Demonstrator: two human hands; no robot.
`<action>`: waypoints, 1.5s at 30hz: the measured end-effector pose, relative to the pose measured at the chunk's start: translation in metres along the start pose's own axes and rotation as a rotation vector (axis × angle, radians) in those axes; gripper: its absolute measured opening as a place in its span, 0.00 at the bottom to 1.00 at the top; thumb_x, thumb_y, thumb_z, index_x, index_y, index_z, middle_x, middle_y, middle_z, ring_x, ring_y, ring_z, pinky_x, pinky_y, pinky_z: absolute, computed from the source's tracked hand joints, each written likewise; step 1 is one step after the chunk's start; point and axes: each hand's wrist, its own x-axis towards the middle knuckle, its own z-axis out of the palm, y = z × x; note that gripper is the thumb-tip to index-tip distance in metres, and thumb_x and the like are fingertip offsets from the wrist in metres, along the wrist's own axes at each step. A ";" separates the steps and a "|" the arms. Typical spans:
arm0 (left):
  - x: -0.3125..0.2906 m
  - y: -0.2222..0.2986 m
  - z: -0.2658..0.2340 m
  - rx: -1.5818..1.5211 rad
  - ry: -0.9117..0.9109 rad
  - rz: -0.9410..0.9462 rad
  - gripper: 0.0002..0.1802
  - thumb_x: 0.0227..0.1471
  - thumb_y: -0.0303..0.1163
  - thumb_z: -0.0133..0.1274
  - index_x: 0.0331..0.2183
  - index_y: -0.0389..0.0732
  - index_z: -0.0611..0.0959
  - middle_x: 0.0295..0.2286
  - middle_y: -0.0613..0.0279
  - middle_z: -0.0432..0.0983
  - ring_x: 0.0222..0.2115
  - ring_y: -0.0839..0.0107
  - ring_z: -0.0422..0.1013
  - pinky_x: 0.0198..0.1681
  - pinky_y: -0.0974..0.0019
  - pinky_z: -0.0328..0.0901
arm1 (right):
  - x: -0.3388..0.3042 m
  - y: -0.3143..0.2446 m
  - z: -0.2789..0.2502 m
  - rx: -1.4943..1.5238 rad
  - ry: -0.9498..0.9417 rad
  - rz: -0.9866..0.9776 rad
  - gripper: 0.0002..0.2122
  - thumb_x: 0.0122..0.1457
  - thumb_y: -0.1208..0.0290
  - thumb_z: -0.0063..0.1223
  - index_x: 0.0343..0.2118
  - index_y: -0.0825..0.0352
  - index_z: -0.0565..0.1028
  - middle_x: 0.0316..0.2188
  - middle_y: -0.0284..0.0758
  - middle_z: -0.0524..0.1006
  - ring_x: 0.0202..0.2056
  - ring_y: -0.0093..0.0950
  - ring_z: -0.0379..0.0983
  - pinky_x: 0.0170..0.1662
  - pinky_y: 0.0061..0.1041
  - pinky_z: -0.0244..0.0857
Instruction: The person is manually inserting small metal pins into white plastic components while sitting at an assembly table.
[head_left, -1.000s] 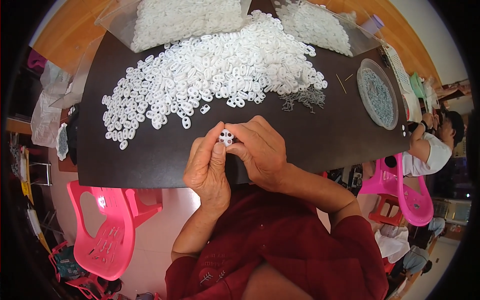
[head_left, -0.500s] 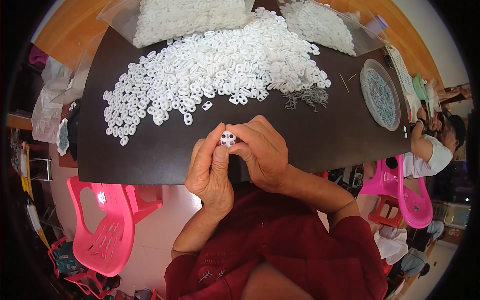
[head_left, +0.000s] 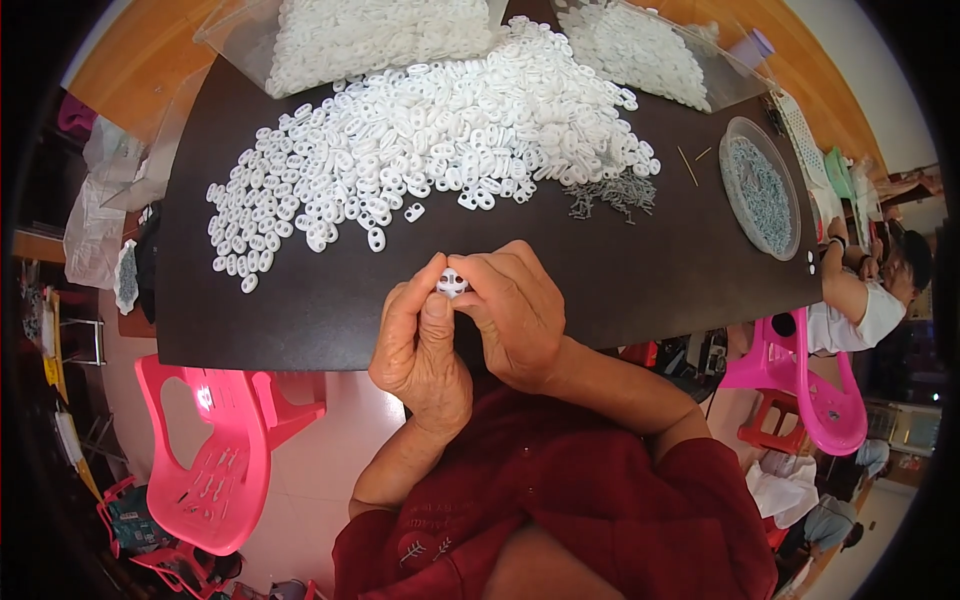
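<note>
Between the fingertips of both hands is a small white plastic piece with several dark holes (head_left: pixel 452 281), held above the table's near edge. My left hand (head_left: pixel 420 345) pinches it from the left with thumb and forefinger. From the right, the thumb and forefinger of my right hand (head_left: pixel 520 310) close on the same piece. Fingers hide its sides, so I cannot tell if it is one part or two pressed together. Beyond my hands spreads a big heap of white oval two-holed plastic pieces (head_left: pixel 400 150). At the heap's right lies a small pile of grey screw-like pins (head_left: pixel 612 198).
Two clear bins of white pieces, a left one (head_left: pixel 385 40) and a right one (head_left: pixel 640 55), stand on the dark table (head_left: pixel 660 280). A round tub (head_left: pixel 735 215) holds more grey pins. Pink chairs (head_left: pixel 215 480) flank me; another person (head_left: pixel 870 305) sits at the right.
Both hands have shifted slightly with the white piece, the right one a little left and down. The piece looks tilted differently. The heap and pins have stayed put.
</note>
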 end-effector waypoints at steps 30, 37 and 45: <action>0.003 0.006 0.022 -0.060 -0.177 -0.232 0.17 0.59 0.26 0.43 0.48 0.26 0.70 0.38 0.49 0.72 0.37 0.69 0.70 0.44 0.68 0.65 | -0.006 -0.003 -0.018 -0.020 0.234 0.209 0.08 0.46 0.76 0.50 0.30 0.73 0.67 0.25 0.39 0.64 0.26 0.36 0.59 0.31 0.33 0.55; 0.000 0.005 0.043 -0.120 -0.142 -0.245 0.19 0.57 0.29 0.47 0.47 0.26 0.70 0.35 0.46 0.72 0.35 0.65 0.70 0.41 0.66 0.67 | -0.004 0.008 -0.033 -0.028 0.285 0.217 0.11 0.49 0.75 0.53 0.35 0.74 0.69 0.24 0.37 0.66 0.25 0.34 0.61 0.29 0.30 0.58; 0.004 0.008 0.048 -0.163 -0.165 -0.266 0.20 0.56 0.29 0.48 0.47 0.26 0.70 0.37 0.44 0.71 0.37 0.62 0.70 0.42 0.63 0.67 | 0.000 0.008 -0.037 -0.004 0.267 0.255 0.13 0.47 0.75 0.56 0.35 0.73 0.69 0.24 0.37 0.66 0.25 0.34 0.61 0.29 0.30 0.58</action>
